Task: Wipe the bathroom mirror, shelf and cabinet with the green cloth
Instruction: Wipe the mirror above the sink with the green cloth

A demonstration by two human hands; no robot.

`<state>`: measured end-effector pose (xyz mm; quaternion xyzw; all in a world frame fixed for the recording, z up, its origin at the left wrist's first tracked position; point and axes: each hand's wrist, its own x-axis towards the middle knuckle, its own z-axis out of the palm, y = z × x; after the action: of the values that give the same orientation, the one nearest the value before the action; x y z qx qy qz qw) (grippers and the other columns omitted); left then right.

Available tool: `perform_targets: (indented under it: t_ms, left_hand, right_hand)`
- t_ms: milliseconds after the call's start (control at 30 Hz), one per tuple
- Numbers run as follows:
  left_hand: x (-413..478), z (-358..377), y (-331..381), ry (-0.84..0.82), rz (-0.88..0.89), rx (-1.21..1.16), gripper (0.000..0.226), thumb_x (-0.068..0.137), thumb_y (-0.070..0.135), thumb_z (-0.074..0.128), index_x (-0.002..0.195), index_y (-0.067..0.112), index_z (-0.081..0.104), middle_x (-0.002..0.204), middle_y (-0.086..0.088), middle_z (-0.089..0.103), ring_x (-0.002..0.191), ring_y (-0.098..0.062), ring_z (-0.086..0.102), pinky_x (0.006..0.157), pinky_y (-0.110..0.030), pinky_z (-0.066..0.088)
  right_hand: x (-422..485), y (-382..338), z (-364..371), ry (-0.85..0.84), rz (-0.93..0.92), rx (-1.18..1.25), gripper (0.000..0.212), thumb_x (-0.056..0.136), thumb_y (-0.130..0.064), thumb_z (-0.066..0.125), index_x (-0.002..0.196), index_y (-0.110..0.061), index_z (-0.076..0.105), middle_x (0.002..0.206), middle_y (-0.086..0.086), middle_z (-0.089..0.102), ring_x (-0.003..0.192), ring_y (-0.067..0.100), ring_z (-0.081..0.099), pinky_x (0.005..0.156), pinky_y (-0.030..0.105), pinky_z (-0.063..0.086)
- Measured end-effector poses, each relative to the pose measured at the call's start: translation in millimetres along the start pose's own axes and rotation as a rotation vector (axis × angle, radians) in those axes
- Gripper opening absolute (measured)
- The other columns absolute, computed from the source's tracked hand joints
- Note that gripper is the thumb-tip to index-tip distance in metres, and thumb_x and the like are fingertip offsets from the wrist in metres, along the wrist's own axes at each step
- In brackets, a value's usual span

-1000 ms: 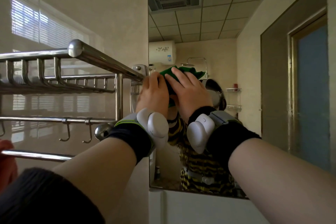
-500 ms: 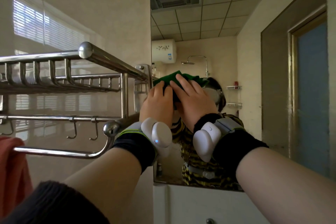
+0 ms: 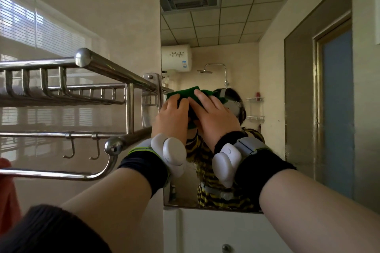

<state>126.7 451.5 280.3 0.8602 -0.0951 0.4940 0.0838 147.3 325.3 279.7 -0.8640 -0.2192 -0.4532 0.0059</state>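
At far left the steel towel shelf [image 3: 86, 80] shows no sign of being worked on, and beside its wall bracket the left hand [image 3: 171, 118] and right hand [image 3: 213, 118] press the green cloth [image 3: 185, 93] flat against the mirror [image 3: 236, 33] near its left edge, fingers [image 3: 202, 98] spread over the fabric and not curled round it. Judging by this, the mirror wipe is under way low on the glass. The broad right side, the shelf and the white cabinet [image 3: 205, 230] below probably remain.
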Motion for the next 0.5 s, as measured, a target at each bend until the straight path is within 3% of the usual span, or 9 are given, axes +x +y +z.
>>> perform_targets:
  t_ms: [200,333,500]
  left_hand:
    - [17,-5,7,0.028,0.074,-0.065,0.035,0.087,0.014,0.056,0.12,0.009,0.045,0.139,-0.006,0.037,0.119,-0.028,0.046,0.084,-0.035,0.044]
    - [39,-7,22,0.105,0.108,-0.087,0.034,0.084,0.012,0.059,0.116,0.008,0.047,0.133,-0.006,0.041,0.118,-0.025,0.043,0.077,-0.028,0.039]
    - [37,1,19,0.177,0.134,-0.087,0.032,0.084,0.011,0.057,0.115,0.007,0.051,0.133,-0.008,0.045,0.117,-0.029,0.044,0.078,-0.03,0.04]
  right_hand:
    - [11,11,-11,0.104,0.0,-0.052,0.062,0.092,-0.015,0.045,0.146,-0.027,0.018,0.155,-0.004,0.007,0.137,0.02,0.014,0.104,0.034,0.031]
    - [23,29,-25,0.098,0.041,-0.055,0.073,0.086,-0.013,0.054,0.147,-0.026,0.016,0.155,-0.003,0.006,0.137,0.022,0.013,0.106,0.039,0.034]
    - [19,29,-20,0.173,0.033,-0.026,0.064,0.089,-0.012,0.049,0.146,-0.023,0.023,0.154,-0.002,0.013,0.136,0.023,0.017,0.106,0.04,0.033]
